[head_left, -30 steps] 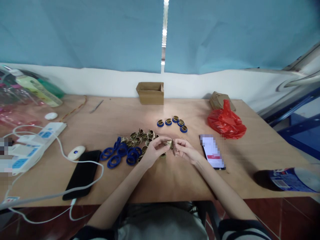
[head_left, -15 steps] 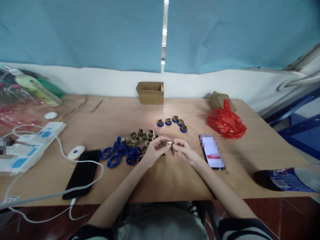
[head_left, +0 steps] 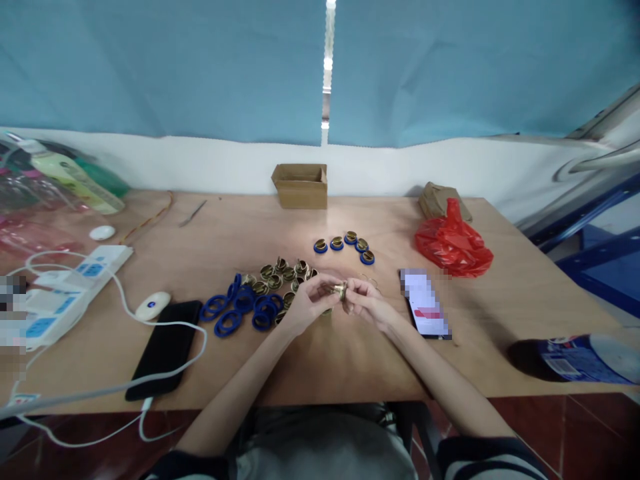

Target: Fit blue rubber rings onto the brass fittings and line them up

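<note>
Between my two hands, above the front middle of the table, is a small brass-coloured metal piece [head_left: 340, 290]. My left hand [head_left: 311, 303] pinches it from the left, and my right hand [head_left: 369, 302] grips its right side with the fingertips. Several similar brass pieces [head_left: 275, 281] lie just left of and behind my left hand. Further left is a loose heap of blue rings [head_left: 228, 322]. Beyond my hands, several brass pieces seated in blue rings [head_left: 351, 237] form a curved row.
An open cardboard box [head_left: 303, 193] stands by the wall. To the right are a lit phone [head_left: 426, 303], a red plastic bag [head_left: 453, 245] and a lying bottle [head_left: 575, 359]. A black phone [head_left: 165, 350], white cables and a power strip [head_left: 75, 293] occupy the left.
The metal piece has turned slightly between my fingertips. Both hands stay in nearly the same place.
</note>
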`<action>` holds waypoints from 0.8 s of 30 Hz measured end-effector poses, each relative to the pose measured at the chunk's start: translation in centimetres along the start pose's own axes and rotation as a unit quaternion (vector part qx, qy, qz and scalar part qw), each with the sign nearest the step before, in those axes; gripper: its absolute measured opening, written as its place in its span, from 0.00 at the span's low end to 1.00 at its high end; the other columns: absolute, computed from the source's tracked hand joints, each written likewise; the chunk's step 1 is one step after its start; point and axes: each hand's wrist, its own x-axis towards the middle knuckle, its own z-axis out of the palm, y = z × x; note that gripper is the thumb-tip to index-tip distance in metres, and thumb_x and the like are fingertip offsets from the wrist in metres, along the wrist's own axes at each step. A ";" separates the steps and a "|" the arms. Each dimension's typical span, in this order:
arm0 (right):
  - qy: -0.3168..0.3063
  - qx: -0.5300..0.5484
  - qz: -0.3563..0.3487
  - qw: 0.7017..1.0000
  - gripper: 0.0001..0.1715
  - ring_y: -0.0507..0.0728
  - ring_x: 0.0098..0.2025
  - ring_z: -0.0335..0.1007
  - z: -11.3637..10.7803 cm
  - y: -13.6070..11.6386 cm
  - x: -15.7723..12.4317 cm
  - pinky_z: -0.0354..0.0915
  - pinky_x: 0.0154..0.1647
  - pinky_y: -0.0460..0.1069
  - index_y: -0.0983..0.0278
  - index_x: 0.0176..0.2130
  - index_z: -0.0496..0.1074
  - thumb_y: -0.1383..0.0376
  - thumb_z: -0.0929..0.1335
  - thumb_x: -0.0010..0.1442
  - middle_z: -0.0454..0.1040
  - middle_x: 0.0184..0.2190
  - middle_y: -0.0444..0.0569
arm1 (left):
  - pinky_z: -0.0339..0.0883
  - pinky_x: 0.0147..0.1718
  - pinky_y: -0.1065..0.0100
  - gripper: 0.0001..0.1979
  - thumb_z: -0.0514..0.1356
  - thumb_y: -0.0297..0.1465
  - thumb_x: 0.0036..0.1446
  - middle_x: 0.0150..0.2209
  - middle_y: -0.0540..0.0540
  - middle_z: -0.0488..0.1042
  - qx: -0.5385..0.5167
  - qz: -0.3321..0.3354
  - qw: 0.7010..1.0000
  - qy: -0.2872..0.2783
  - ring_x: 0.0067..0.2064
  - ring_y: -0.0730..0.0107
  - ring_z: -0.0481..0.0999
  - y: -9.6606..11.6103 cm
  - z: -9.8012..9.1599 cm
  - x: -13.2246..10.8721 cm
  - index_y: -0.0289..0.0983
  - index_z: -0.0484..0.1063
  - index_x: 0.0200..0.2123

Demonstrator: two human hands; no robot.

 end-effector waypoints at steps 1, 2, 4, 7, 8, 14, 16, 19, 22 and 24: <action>-0.001 0.001 0.000 1.000 0.23 0.47 0.23 0.65 0.0 0.0 0.0 0.58 0.24 0.43 0.64 0.27 0.67 0.58 0.81 0.50 0.69 0.22 0.40 | 0.73 0.41 0.68 0.11 0.69 0.32 0.55 0.38 0.45 0.79 0.000 0.001 1.000 0.000 0.40 0.68 0.79 -0.1 0.0 0.0 0.37 0.77 0.41; -0.002 0.002 -0.001 1.000 0.23 0.48 0.23 0.64 0.0 0.1 0.1 0.58 0.24 0.43 0.64 0.26 0.67 0.58 0.81 0.50 0.69 0.22 0.40 | 0.74 0.41 0.68 0.11 0.69 0.32 0.54 0.38 0.45 0.79 0.001 0.002 1.000 0.000 0.40 0.68 0.79 -0.1 0.0 0.0 0.37 0.77 0.41; -0.005 0.003 -0.006 1.000 0.23 0.48 0.22 0.64 0.0 0.2 0.1 0.58 0.25 0.43 0.64 0.25 0.66 0.58 0.80 0.51 0.68 0.21 0.39 | 0.74 0.41 0.67 0.11 0.69 0.32 0.54 0.39 0.45 0.80 0.005 0.006 1.000 -0.001 0.40 0.68 0.79 -0.2 0.0 0.0 0.37 0.77 0.41; -0.008 0.004 -0.017 1.000 0.24 0.48 0.22 0.63 0.0 0.3 0.1 0.57 0.25 0.44 0.64 0.25 0.65 0.57 0.80 0.52 0.68 0.21 0.39 | 0.74 0.42 0.68 0.11 0.69 0.31 0.55 0.40 0.45 0.80 0.007 0.005 1.000 -0.008 0.41 0.68 0.79 -0.1 -0.1 0.0 0.37 0.77 0.42; -0.009 0.003 -0.019 1.000 0.24 0.48 0.22 0.63 0.0 0.3 0.1 0.57 0.26 0.44 0.64 0.25 0.65 0.57 0.80 0.52 0.68 0.21 0.39 | 0.73 0.42 0.68 0.11 0.69 0.31 0.55 0.41 0.45 0.80 0.005 0.004 1.000 -0.012 0.42 0.69 0.79 -0.1 -0.1 0.0 0.37 0.77 0.42; -0.012 0.001 -0.026 1.000 0.23 0.49 0.23 0.63 -0.1 0.5 0.1 0.58 0.27 0.45 0.63 0.26 0.65 0.57 0.79 0.53 0.68 0.22 0.40 | 0.73 0.42 0.68 0.12 0.69 0.30 0.55 0.42 0.44 0.80 -0.009 0.002 1.000 -0.025 0.42 0.69 0.79 -0.1 -0.3 -0.1 0.37 0.77 0.43; -0.015 0.002 -0.031 0.999 0.23 0.48 0.23 0.63 -0.2 0.6 0.1 0.57 0.27 0.45 0.64 0.26 0.65 0.57 0.79 0.53 0.68 0.22 0.40 | 0.73 0.43 0.68 0.11 0.69 0.30 0.55 0.43 0.44 0.80 -0.009 0.003 1.000 -0.024 0.42 0.69 0.79 -0.2 -0.3 -0.1 0.37 0.77 0.43; -0.018 -0.001 -0.036 0.999 0.23 0.48 0.23 0.62 -0.3 0.6 0.1 0.57 0.26 0.44 0.64 0.26 0.65 0.57 0.79 0.53 0.68 0.23 0.40 | 0.74 0.43 0.67 0.11 0.69 0.31 0.55 0.44 0.43 0.80 -0.005 0.006 1.000 -0.024 0.42 0.67 0.79 -0.3 -0.3 -0.1 0.37 0.76 0.42; -0.014 -0.008 -0.033 0.999 0.23 0.48 0.23 0.62 -0.3 0.5 0.0 0.58 0.26 0.44 0.64 0.26 0.65 0.57 0.79 0.52 0.68 0.23 0.40 | 0.74 0.43 0.66 0.12 0.69 0.32 0.55 0.45 0.42 0.80 0.002 0.005 1.000 -0.023 0.43 0.66 0.79 -0.2 -0.3 -0.1 0.36 0.76 0.42; -0.011 -0.013 -0.028 0.999 0.23 0.48 0.23 0.62 -0.3 0.3 0.0 0.57 0.26 0.44 0.63 0.26 0.65 0.57 0.79 0.52 0.68 0.24 0.40 | 0.74 0.43 0.65 0.12 0.69 0.32 0.55 0.45 0.41 0.80 0.006 0.001 1.000 -0.023 0.43 0.65 0.80 -0.1 -0.3 -0.2 0.36 0.76 0.42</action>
